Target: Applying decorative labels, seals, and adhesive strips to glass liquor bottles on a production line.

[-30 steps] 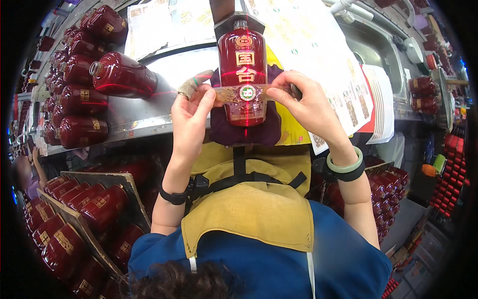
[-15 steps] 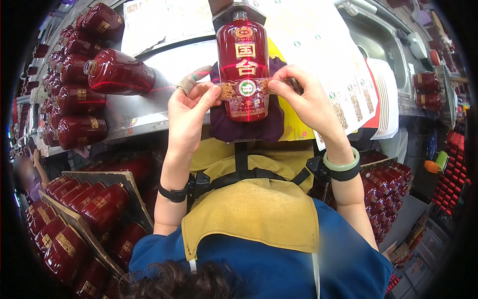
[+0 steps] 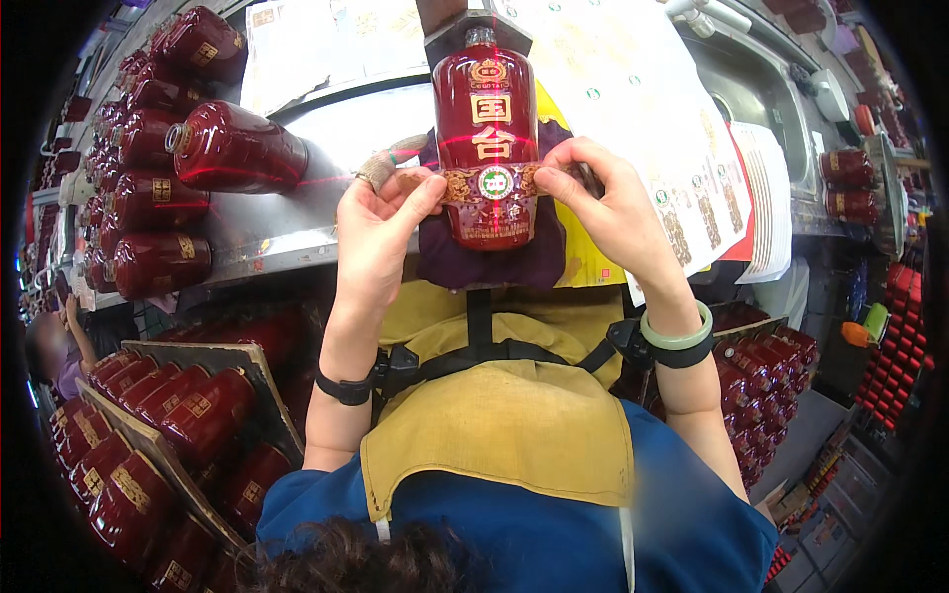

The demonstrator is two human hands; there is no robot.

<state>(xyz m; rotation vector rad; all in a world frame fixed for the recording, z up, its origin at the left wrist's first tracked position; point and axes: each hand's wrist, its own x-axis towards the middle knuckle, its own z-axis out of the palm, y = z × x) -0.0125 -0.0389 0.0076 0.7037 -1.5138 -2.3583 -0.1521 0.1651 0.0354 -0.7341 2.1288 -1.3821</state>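
A dark red bottle [image 3: 488, 148] lies on its side in the upper middle of the frame, neck pointing toward the top edge, resting on a dark purple cloth [image 3: 494, 259] that shows beneath and around its lower end. Both hands sit at the bottle's lower half, one on each side. The left hand [image 3: 381, 222] comes up from the lower left, its fingers curled and its thumb and fingertips pinching the left end of a gold band label [image 3: 491, 184] that runs across the bottle's body; one finger is wrapped in tape. The right hand [image 3: 603, 203] mirrors it from the right, fingers bent, thumb and forefinger pressed on the right end of the same label, with a pale green bangle [image 3: 677, 334] on the wrist. The bottle thus lies between the two hands, touched by both at the band. A red laser line crosses the bottle and the steel bench [image 3: 287, 222]. To the left of the left hand another red bottle [image 3: 235, 150] lies on the bench, with a row of more bottles [image 3: 148, 188] stacked along the upper left. Sheets of printed labels [image 3: 643, 109] spread across the upper right. Trays of red bottles [image 3: 148, 435] fill the lower left.
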